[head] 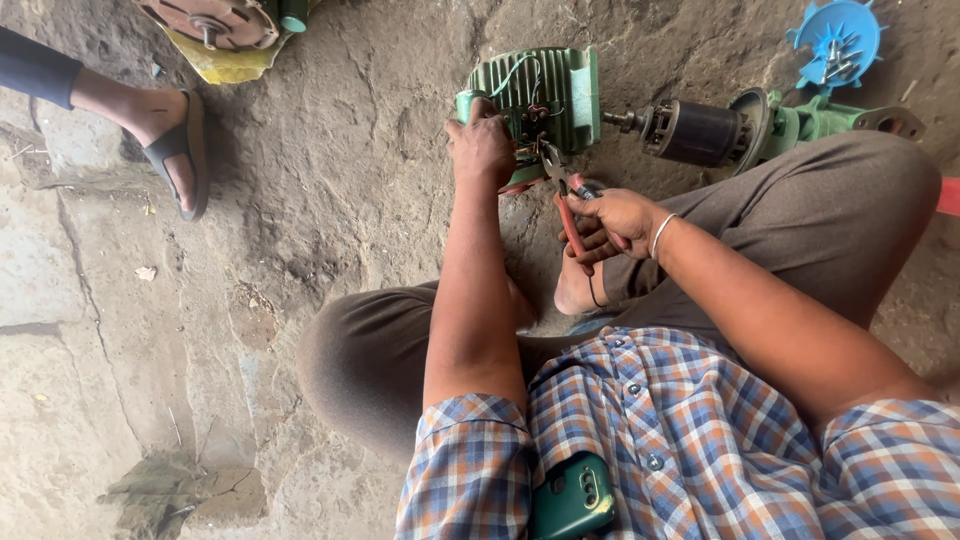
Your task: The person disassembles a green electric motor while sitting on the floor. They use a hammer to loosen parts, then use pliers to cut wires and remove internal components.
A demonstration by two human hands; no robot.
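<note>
**Green motor housing on the floor, pliers in hand**

Green ribbed motor housing (pixel 545 100) sits on the rough stone floor (pixel 300 230) right in front of my crossed legs, open end facing me with wires showing inside. My left hand (pixel 482 145) is clamped over its near-left edge, fingers curled tight on the casing. My right hand (pixel 615 222) is wrapped shut around the red handles of a pair of pliers (pixel 568 200), with the nose poked in at the wiring by the housing's lower edge. I can't tell if the tips are actually biting a wire.

Just to the right lies the dark rotor (pixel 700 132) on its shaft, with a blue fan (pixel 838 40) past it. Someone's sandalled foot (pixel 165 140) is off to the left.
</note>
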